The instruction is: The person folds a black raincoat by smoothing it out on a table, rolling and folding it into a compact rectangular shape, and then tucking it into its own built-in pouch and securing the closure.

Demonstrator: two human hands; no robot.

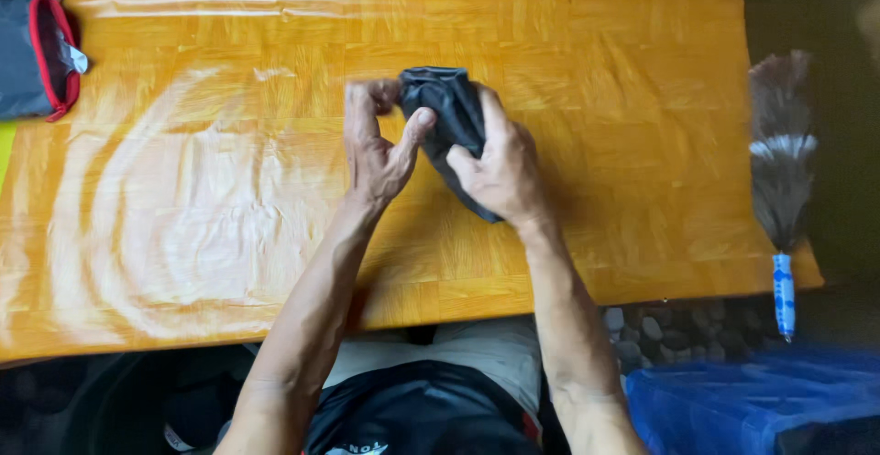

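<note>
Dark grey cloth (451,120), bunched into a compact soft bundle, sits between the 2 hands above a glossy orange wooden table (229,217) with a parquet pattern. The left hand (376,148) is closed on the bundle's left edge: its thumb presses against the fabric's near side while the fingers curl over the top corner, slightly blurred. The right hand (500,171) wraps the bundle's right and lower part, thumb laid across the front and fingers hidden behind the cloth, so a tail of fabric pokes out below the palm. Both grips are firm and narrow, with the cloth held up between them; whether it touches the tabletop beneath cannot be told. Both bare forearms run back from the hands toward the person's body at the near edge of the table. Well away to the left of the left hand, at the far corner of the table, lies a grey bag with red trim (37,47). Well to the right of the right hand, past the table's right edge, a feather duster (782,162) with grey and white plumes points away, its blue and white handle toward the viewer. Nearer than that, below and right of the right forearm, a blue plastic sheet (752,400) covers something bulky.
</note>
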